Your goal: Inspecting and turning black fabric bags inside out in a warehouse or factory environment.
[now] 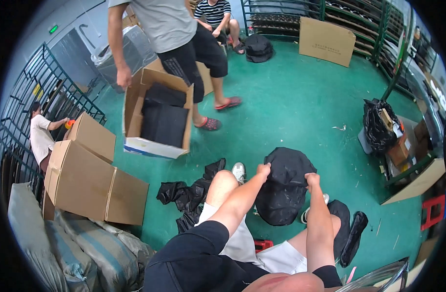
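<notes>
You have the black bag [280, 203] between your knees, its rounded upper part bunched above a fuller lower part; you cannot tell whether its bottom touches the green floor [330, 126]. The fingers of your left hand [264, 170] are clamped on its upper left edge, those of your right hand [311, 180] on the right edge. The thin, creased cloth should be light, limp and hard to break, perhaps slightly slick, so a firm pinch on a doubled fold at each side probably serves best; held by one side alone, it would likely sag. Beside your right leg lies a long black bundle [354, 238]; crumpled black bags [184, 194] lie by your left. Farther off, a standing person [157, 24] holds an open cardboard box [154, 149].
</notes>
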Action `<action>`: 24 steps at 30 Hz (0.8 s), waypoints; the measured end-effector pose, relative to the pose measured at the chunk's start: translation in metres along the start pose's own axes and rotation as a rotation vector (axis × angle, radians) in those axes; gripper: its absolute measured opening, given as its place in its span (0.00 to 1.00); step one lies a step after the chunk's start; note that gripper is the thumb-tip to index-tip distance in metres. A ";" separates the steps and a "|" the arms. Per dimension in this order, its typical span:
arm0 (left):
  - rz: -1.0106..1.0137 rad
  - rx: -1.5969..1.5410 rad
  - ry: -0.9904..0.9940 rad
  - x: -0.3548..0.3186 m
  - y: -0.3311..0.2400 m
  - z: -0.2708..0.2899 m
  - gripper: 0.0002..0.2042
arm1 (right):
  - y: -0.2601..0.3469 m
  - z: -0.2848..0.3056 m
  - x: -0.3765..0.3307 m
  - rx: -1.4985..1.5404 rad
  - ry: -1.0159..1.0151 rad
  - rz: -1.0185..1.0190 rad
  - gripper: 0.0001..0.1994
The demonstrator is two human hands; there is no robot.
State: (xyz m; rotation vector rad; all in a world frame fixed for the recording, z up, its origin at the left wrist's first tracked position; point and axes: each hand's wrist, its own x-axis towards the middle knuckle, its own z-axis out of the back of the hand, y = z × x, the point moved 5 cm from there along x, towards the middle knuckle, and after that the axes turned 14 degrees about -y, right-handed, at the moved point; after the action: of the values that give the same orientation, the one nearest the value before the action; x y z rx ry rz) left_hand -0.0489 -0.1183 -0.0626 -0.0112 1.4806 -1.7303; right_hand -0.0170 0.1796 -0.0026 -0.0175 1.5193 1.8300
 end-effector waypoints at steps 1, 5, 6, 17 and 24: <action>0.098 0.102 0.082 -0.060 0.028 -0.030 0.25 | -0.043 0.045 0.008 -0.089 -0.146 0.014 0.06; 0.150 0.113 0.236 -0.081 0.058 -0.010 0.33 | -0.074 0.056 -0.006 -0.061 -0.296 0.016 0.05; 0.231 0.095 0.330 -0.101 0.060 -0.013 0.35 | -0.089 0.068 -0.008 0.007 -0.319 0.044 0.06; 0.169 0.210 0.131 -0.133 0.110 0.053 0.25 | -0.115 0.053 -0.136 0.231 -0.364 -0.521 0.27; -0.027 0.178 0.027 -0.118 0.110 0.050 0.16 | -0.165 0.050 -0.090 0.256 -0.500 -0.161 0.17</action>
State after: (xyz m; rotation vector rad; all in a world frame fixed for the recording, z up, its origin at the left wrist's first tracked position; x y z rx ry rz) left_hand 0.1153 -0.0849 -0.0796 0.0866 1.3463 -1.8856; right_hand 0.1591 0.1781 -0.0862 0.3995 1.3333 1.3695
